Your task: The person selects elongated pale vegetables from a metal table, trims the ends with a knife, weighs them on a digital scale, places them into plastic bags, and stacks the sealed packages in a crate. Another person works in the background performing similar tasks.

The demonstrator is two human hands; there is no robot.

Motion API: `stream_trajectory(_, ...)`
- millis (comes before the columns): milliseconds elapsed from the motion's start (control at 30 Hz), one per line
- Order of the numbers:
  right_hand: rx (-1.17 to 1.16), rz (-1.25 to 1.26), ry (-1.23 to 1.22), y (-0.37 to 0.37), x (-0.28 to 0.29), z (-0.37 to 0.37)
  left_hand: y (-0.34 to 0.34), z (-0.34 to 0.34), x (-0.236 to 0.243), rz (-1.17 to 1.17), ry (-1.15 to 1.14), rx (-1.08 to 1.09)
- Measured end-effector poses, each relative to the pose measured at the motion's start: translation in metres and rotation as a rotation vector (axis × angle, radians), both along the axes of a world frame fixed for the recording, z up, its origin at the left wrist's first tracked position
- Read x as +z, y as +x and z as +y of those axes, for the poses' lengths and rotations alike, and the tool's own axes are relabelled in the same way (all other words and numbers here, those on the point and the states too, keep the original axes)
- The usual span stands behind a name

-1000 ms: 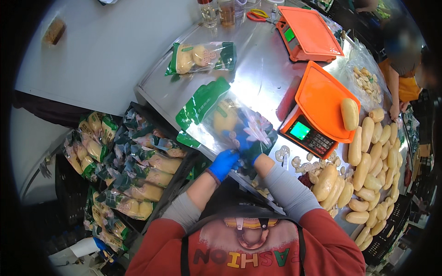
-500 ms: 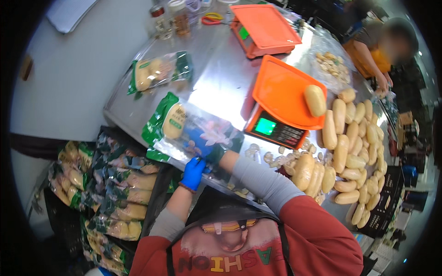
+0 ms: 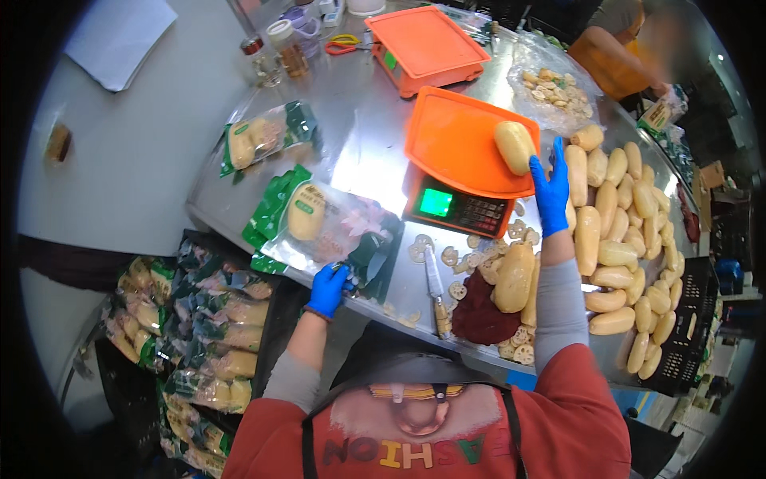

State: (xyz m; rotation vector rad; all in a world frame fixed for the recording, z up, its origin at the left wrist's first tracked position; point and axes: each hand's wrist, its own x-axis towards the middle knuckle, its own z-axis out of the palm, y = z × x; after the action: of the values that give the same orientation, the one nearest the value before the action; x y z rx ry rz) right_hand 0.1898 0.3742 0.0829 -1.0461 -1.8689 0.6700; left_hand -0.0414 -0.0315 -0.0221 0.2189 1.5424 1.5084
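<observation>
My left hand [image 3: 329,291], in a blue glove, pinches the near edge of a clear plastic bag [image 3: 331,247] with a green end. One lotus root segment [image 3: 306,212] lies inside this bag. My right hand [image 3: 552,191], also gloved in blue, is at the right edge of the orange scale tray [image 3: 447,144]. Its fingers are apart and its thumb is beside a pale lotus root segment [image 3: 515,147] on that tray; whether they touch I cannot tell. The scale's display [image 3: 436,203] glows green.
Peeled lotus roots [image 3: 613,239] are piled on the right. A knife [image 3: 436,289], lotus slices [image 3: 523,343] and a dark red cloth [image 3: 483,307] lie near the front edge. Filled bags [image 3: 227,335] fill the lower left. A second scale [image 3: 427,48] and a co-worker's arm [image 3: 618,52] are farther back.
My right hand has come out of the plastic bag and moved right to the root on the scale. The root in the bag stays in place. My left hand still grips the bag's edge.
</observation>
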Motion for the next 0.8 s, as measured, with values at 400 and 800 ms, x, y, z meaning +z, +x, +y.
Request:
stream_trajectory(400,0.438,0.146,-0.726,0.009,-0.003,-0.121,0.009,0.002,0.011,-0.01,-0.005,0.072)
stream_trajectory(800,0.789,0.286,-0.9,-0.13,-0.092,-0.272,-0.008,-0.001,0.025,-0.131,-0.029,-0.126)
